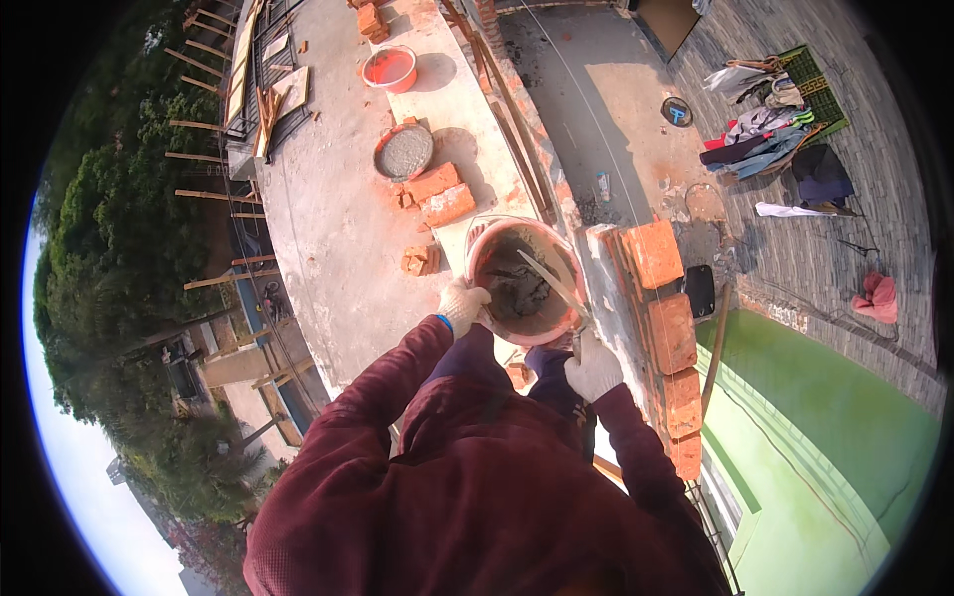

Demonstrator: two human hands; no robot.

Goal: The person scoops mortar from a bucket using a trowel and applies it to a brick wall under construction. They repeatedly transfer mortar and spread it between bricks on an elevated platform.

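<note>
A pinkish-red bucket (pixel 481 241) with wet grey mortar (pixel 519 288) inside stands just in front of my legs. My left hand (pixel 463 305), in a white knit glove, grips its near-left rim. A trowel (pixel 553 276) slants over the mortar, its pale blade across the bucket's right half. The trowel's handle end leads to my right hand (pixel 594 368), also gloved, whose fingers are closed around it by the near-right rim. Part of the grip is hidden by the glove.
Orange bricks (pixel 673 333) line the wall top on my right, above a drop to a green wall (pixel 795 427). Ahead stand a mortar-filled basin (pixel 404 152), a red basin (pixel 391 69) and loose bricks (pixel 444 196). The slab's left edge drops toward trees (pixel 119 219).
</note>
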